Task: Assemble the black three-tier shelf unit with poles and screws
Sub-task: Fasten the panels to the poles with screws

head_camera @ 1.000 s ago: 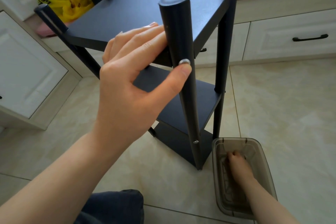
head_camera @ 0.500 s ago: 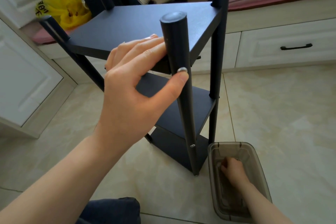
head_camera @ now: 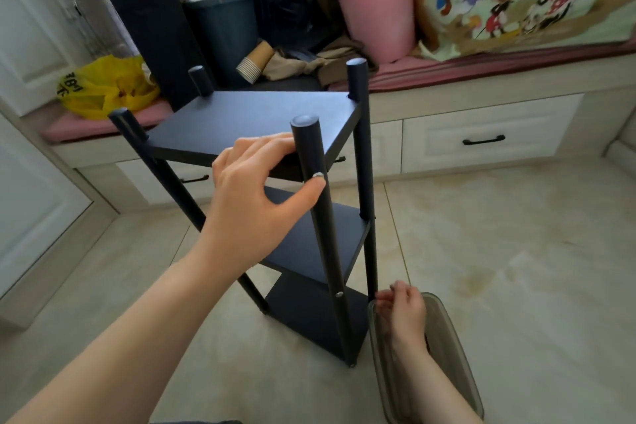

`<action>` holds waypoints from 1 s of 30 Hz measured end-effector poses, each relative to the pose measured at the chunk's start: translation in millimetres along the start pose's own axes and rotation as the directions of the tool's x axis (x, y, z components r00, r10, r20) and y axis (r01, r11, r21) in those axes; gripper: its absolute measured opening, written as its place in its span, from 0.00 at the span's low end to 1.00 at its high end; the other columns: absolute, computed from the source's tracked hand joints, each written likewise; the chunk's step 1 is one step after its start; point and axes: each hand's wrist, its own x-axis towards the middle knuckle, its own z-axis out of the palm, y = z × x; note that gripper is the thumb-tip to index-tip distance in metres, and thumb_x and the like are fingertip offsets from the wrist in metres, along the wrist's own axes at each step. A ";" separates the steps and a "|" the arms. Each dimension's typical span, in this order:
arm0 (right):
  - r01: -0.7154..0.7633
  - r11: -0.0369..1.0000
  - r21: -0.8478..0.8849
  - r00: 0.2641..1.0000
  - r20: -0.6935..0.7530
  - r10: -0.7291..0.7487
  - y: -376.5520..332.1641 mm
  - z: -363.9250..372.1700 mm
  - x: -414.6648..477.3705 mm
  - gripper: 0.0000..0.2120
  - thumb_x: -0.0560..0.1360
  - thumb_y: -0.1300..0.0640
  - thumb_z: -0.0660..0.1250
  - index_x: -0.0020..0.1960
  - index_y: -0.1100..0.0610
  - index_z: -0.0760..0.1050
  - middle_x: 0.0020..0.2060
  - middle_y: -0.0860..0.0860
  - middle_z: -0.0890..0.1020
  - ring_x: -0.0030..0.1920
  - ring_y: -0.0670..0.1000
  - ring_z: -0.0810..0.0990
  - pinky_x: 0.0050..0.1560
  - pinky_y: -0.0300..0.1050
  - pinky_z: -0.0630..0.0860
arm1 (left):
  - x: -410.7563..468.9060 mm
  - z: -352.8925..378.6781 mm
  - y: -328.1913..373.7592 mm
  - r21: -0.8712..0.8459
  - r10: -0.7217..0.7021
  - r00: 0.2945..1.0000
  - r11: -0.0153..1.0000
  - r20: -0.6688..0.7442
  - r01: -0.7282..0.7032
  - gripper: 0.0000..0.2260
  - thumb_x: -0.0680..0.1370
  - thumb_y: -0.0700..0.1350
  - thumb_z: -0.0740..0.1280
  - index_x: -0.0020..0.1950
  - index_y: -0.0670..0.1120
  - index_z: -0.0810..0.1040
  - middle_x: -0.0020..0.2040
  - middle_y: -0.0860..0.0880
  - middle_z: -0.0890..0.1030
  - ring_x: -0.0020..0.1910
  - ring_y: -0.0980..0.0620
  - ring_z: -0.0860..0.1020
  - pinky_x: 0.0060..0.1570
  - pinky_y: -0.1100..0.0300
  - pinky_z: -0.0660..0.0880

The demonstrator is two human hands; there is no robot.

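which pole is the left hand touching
The nearest pole, front right: the left hand presses a thumb on its screw; the other three stand clear of that hand.

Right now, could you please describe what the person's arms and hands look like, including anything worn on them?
Both forearms are bare as far as the frame shows: no sleeves, gloves, watch or bracelet. The left hand and the right hand show no rings, though the right is slightly blurred.
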 end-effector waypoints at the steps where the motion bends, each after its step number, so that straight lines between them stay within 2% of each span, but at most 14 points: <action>1: 0.013 0.999 0.051 1.000 0.011 -0.013 -14.8 7.7 -6.2 0.11 0.84 0.54 0.57 0.49 0.59 0.74 0.36 0.55 0.83 0.32 0.48 0.82 0.34 0.41 0.77 | 1.1 -0.8 1.1 0.003 -0.001 1.000 1.000 0.004 0.001 0.11 0.75 0.53 0.70 0.56 0.60 0.76 0.54 0.70 0.75 0.60 0.58 0.73 0.65 0.39 0.69; 5: 0.065 0.977 0.204 0.991 0.103 -0.087 -69.6 33.0 -32.7 0.12 0.85 0.52 0.56 0.53 0.58 0.74 0.40 0.54 0.86 0.39 0.49 0.85 0.37 0.41 0.79 | 10.7 -4.1 0.7 0.045 0.024 0.998 0.999 0.064 -0.027 0.09 0.76 0.52 0.72 0.54 0.58 0.76 0.51 0.69 0.75 0.57 0.61 0.70 0.64 0.41 0.69; 8: 0.142 0.968 0.209 0.969 0.172 -0.180 -100.6 49.3 -55.0 0.12 0.85 0.51 0.54 0.55 0.57 0.72 0.41 0.53 0.87 0.43 0.50 0.86 0.40 0.39 0.80 | 26.2 -13.2 -3.0 0.094 0.001 0.986 0.995 0.165 -0.017 0.11 0.73 0.57 0.71 0.53 0.55 0.78 0.49 0.63 0.77 0.54 0.58 0.69 0.59 0.49 0.69; 11: 0.179 0.973 0.144 0.944 0.254 -0.211 -114.0 64.2 -74.0 0.12 0.85 0.49 0.54 0.54 0.55 0.71 0.40 0.52 0.87 0.43 0.50 0.86 0.41 0.41 0.81 | 41.0 -19.9 -6.2 0.118 -0.025 0.957 0.993 0.290 -0.009 0.17 0.71 0.60 0.70 0.55 0.52 0.80 0.50 0.56 0.80 0.55 0.55 0.70 0.56 0.53 0.70; 13: 0.189 0.976 0.107 0.934 0.286 -0.212 -116.6 71.4 -80.0 0.12 0.85 0.48 0.52 0.54 0.54 0.70 0.38 0.53 0.87 0.41 0.50 0.86 0.47 0.48 0.78 | 47.2 -21.7 -7.5 0.058 -0.024 0.927 0.998 0.375 0.003 0.18 0.72 0.58 0.72 0.58 0.51 0.81 0.55 0.53 0.81 0.59 0.54 0.73 0.59 0.55 0.72; 15: 0.193 0.977 0.093 0.942 0.261 -0.211 -118.4 76.9 -80.2 0.13 0.85 0.47 0.52 0.54 0.55 0.70 0.36 0.55 0.85 0.37 0.49 0.85 0.47 0.49 0.76 | 52.8 -24.2 -8.4 -0.013 -0.026 0.893 0.999 0.450 0.036 0.19 0.73 0.55 0.74 0.62 0.52 0.82 0.60 0.50 0.82 0.61 0.51 0.77 0.60 0.58 0.73; 17: 0.201 0.976 0.087 0.950 0.224 -0.216 -119.5 83.3 -77.6 0.13 0.84 0.47 0.54 0.55 0.55 0.71 0.38 0.60 0.83 0.34 0.48 0.84 0.43 0.44 0.76 | 60.5 -27.1 -9.7 -0.017 -0.030 0.867 0.999 0.498 0.044 0.20 0.71 0.58 0.74 0.62 0.56 0.82 0.61 0.45 0.82 0.61 0.45 0.78 0.62 0.51 0.74; 19: 0.207 0.973 0.098 0.955 0.196 -0.223 -118.7 89.9 -73.8 0.13 0.84 0.48 0.55 0.55 0.56 0.71 0.42 0.65 0.80 0.31 0.46 0.82 0.35 0.37 0.77 | 69.1 -29.5 -11.9 -0.002 -0.027 0.852 0.999 0.523 0.033 0.22 0.68 0.64 0.72 0.60 0.60 0.83 0.57 0.44 0.83 0.56 0.44 0.79 0.65 0.41 0.73; 22: 0.209 0.970 0.126 0.957 0.176 -0.230 -118.0 98.7 -67.8 0.13 0.84 0.48 0.55 0.56 0.57 0.71 0.45 0.68 0.79 0.30 0.45 0.80 0.31 0.32 0.75 | 78.6 -29.7 -17.8 0.017 -0.054 0.833 0.998 0.550 0.053 0.23 0.63 0.69 0.69 0.57 0.67 0.82 0.49 0.53 0.77 0.50 0.54 0.71 0.67 0.39 0.70; 24: 0.217 0.967 0.134 0.957 0.167 -0.238 -119.4 104.7 -64.4 0.13 0.84 0.48 0.55 0.56 0.58 0.70 0.44 0.68 0.78 0.29 0.45 0.80 0.31 0.33 0.75 | 82.6 -29.1 -22.7 -0.006 -0.061 0.828 0.997 0.557 0.077 0.20 0.63 0.68 0.70 0.54 0.70 0.81 0.49 0.52 0.78 0.50 0.54 0.70 0.69 0.39 0.70; 27: 0.232 0.959 0.162 0.952 0.163 -0.258 -121.5 117.5 -59.8 0.12 0.84 0.50 0.57 0.56 0.59 0.70 0.44 0.69 0.77 0.28 0.47 0.78 0.29 0.35 0.75 | 87.4 -32.6 -28.2 -0.028 -0.079 0.847 0.994 0.525 0.110 0.16 0.65 0.62 0.75 0.53 0.66 0.84 0.58 0.42 0.84 0.50 0.49 0.78 0.69 0.41 0.71; 28: 0.238 0.957 0.169 0.950 0.163 -0.265 -122.8 122.8 -58.4 0.11 0.84 0.51 0.57 0.56 0.59 0.70 0.43 0.69 0.77 0.28 0.47 0.78 0.29 0.35 0.75 | 89.9 -34.2 -30.9 -0.026 -0.097 0.857 0.992 0.506 0.127 0.13 0.67 0.59 0.77 0.52 0.65 0.85 0.57 0.43 0.84 0.51 0.46 0.80 0.67 0.44 0.74; 29: 0.244 0.954 0.176 0.948 0.163 -0.273 -125.4 128.2 -56.6 0.11 0.84 0.51 0.57 0.55 0.58 0.70 0.41 0.67 0.77 0.27 0.47 0.78 0.28 0.36 0.75 | 93.0 -35.8 -35.6 -0.029 -0.114 0.867 0.989 0.485 0.146 0.11 0.68 0.56 0.79 0.50 0.64 0.86 0.53 0.47 0.85 0.51 0.48 0.81 0.62 0.48 0.77; 30: 0.251 0.950 0.183 0.946 0.162 -0.281 -129.0 134.4 -54.8 0.10 0.84 0.51 0.57 0.55 0.58 0.70 0.38 0.64 0.76 0.27 0.47 0.78 0.28 0.37 0.75 | 96.8 -37.3 -41.4 -0.045 -0.128 0.878 0.985 0.461 0.167 0.09 0.69 0.54 0.79 0.48 0.64 0.86 0.46 0.54 0.86 0.46 0.55 0.82 0.53 0.54 0.79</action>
